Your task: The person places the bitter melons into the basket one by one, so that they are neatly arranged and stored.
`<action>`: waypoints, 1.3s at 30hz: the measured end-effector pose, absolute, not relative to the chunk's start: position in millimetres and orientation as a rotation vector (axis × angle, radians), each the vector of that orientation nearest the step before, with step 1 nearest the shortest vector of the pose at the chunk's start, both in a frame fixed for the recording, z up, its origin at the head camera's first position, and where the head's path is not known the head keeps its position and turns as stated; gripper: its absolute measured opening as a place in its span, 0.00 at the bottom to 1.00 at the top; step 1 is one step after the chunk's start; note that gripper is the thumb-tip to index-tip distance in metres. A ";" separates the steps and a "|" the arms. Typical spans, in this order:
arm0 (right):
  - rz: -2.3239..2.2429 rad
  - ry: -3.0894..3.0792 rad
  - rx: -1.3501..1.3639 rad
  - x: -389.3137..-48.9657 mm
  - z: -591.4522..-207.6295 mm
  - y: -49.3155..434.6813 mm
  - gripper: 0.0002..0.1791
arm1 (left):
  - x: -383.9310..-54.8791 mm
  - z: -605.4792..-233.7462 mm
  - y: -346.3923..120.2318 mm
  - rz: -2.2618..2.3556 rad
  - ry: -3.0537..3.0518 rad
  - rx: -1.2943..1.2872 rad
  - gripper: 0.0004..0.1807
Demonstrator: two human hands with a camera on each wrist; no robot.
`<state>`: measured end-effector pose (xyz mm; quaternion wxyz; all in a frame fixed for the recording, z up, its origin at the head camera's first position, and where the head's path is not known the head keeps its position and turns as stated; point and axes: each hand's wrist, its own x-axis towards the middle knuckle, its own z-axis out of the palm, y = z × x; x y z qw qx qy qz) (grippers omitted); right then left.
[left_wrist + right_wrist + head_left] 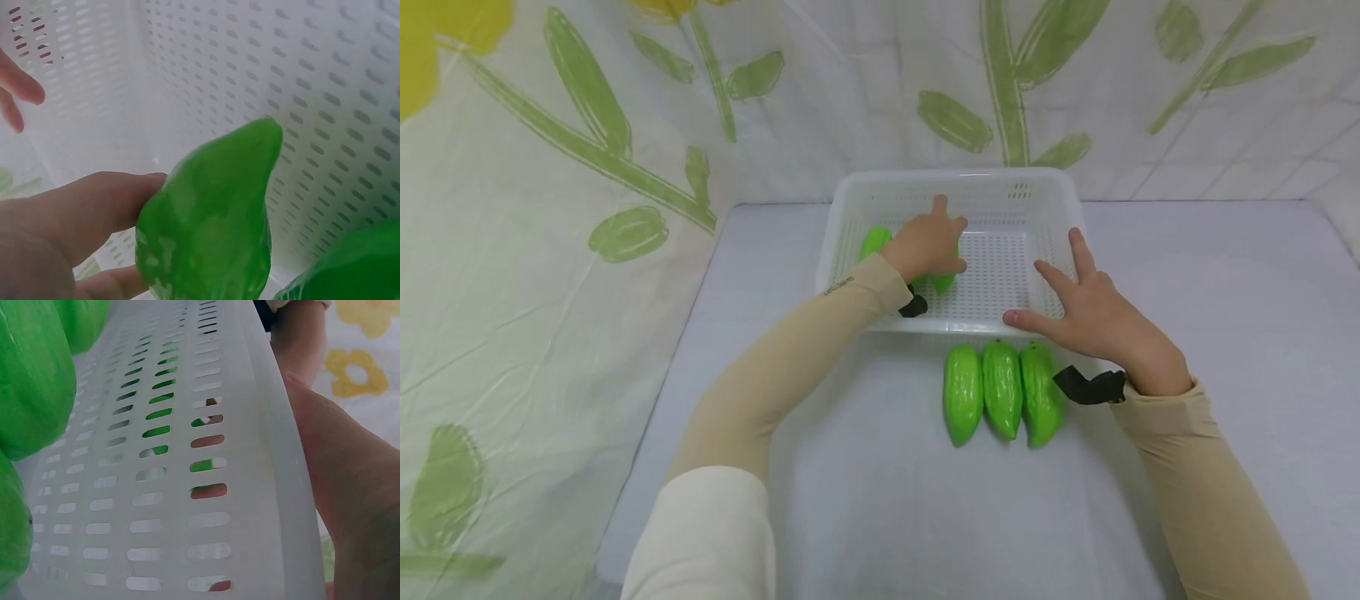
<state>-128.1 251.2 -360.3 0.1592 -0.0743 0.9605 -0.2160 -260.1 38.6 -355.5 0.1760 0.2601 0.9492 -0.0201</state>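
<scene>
My left hand [927, 243] reaches into a white plastic basket [953, 327], its fingers spread. Under it lies a glossy green elongated fruit [212, 219], its pointed end free and the thumb [119, 194] against its side. Another green fruit [876, 241] lies at the basket's left side, partly hidden by my left hand. My right hand [1097, 315] is at the near right corner of the basket, fingers straight and spread, its thumb [312, 412] along the rim. Three similar green fruits [1002, 389] lie side by side on the table in front of the basket.
A pale cloth covers the table [880, 508]. Behind the basket hangs a white curtain [865, 92] with green leaves and yellow flowers. The basket has slotted walls, and its rim rises between my left hand and the row of fruits outside.
</scene>
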 end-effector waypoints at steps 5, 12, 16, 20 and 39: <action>-0.607 2.744 -0.199 -127.8 -360.7 250.9 0.59 | -260.9 -359.4 40.5 -0.083 2.706 0.757 0.41; -0.610 2.744 -0.207 -129.0 -362.0 251.7 0.59 | -262.5 -364.2 40.9 -0.114 2.727 0.755 0.39; -0.609 2.751 -0.216 -129.6 -362.1 251.9 0.59 | -261.5 -363.4 40.6 -0.168 2.739 0.740 0.38; -0.608 2.759 -0.214 -129.0 -361.7 252.3 0.59 | -261.0 -363.6 40.4 -0.217 2.755 0.759 0.36; -0.613 2.764 -0.216 -129.9 -364.1 252.6 0.59 | -264.5 -375.7 44.2 -0.259 2.741 0.742 0.36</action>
